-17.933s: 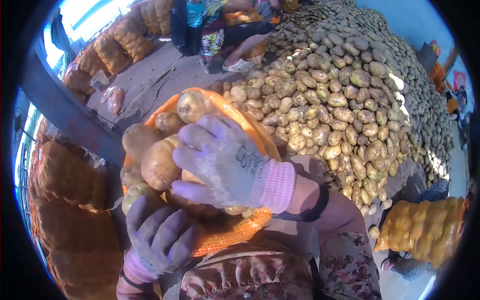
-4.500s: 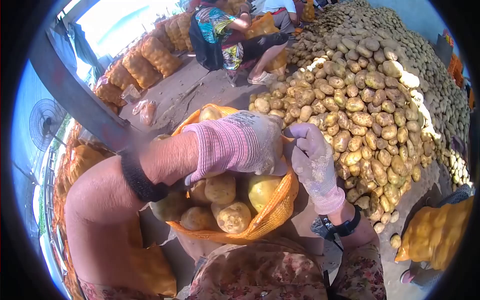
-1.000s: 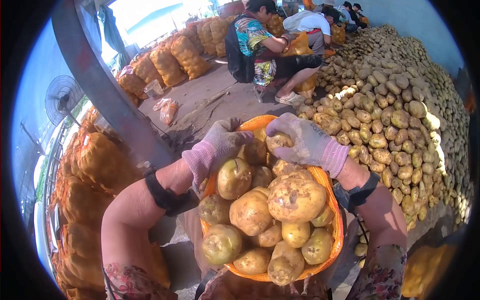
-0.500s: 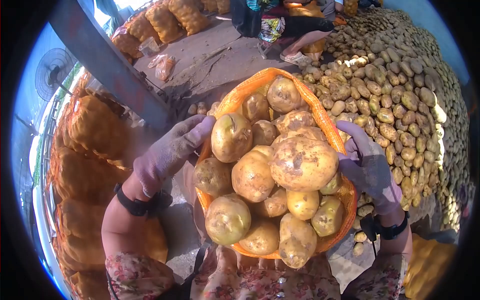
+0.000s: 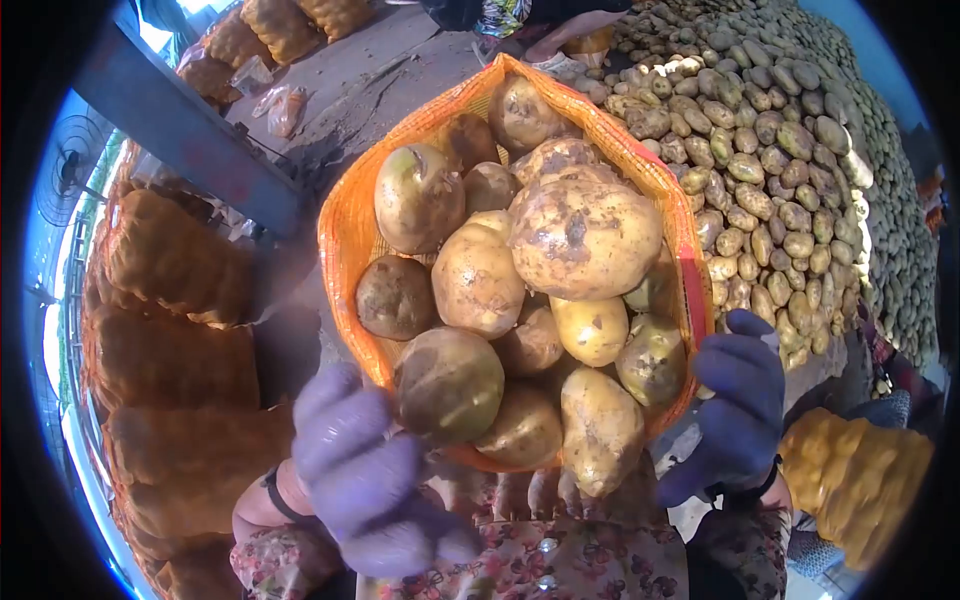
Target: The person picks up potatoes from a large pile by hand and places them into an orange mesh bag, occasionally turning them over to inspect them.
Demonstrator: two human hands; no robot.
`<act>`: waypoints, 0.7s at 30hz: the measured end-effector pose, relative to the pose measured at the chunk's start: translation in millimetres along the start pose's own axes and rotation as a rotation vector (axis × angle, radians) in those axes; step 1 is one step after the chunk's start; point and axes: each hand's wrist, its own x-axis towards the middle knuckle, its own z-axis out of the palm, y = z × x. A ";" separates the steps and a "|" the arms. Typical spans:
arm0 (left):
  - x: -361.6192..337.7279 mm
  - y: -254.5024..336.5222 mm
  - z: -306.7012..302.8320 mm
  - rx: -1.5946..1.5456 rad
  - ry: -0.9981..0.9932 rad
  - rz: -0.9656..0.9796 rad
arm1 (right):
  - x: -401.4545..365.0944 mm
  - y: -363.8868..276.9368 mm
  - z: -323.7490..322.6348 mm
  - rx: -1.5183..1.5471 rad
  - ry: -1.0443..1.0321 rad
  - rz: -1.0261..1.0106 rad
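An orange mesh bag (image 5: 345,265), its mouth wide and full of large potatoes (image 5: 585,232), stands in front of my body. My left hand (image 5: 375,480), in a purple glove, is blurred at the bag's lower left edge, with its fingers apart and nothing visible in them. Beside the bag's lower right rim is my right hand (image 5: 735,405), also gloved, its fingers bent and spread and holding nothing that shows.
Filled orange sacks (image 5: 175,360) are stacked at the left, near a slanted metal post (image 5: 190,120). A large potato heap (image 5: 780,190) covers the right. Another sack (image 5: 855,480) lies lower right. A seated person's leg (image 5: 580,32) shows at the top.
Both hands have left the bag's upper rim and moved down, the left one nearer my body. The bag appears higher and its mouth wider. The surroundings have shifted upward and left in view.
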 end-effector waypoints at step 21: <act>54.1 9.5 21.7 0.051 -0.691 -0.225 | -24.8 -18.7 41.0 -0.326 0.043 -0.069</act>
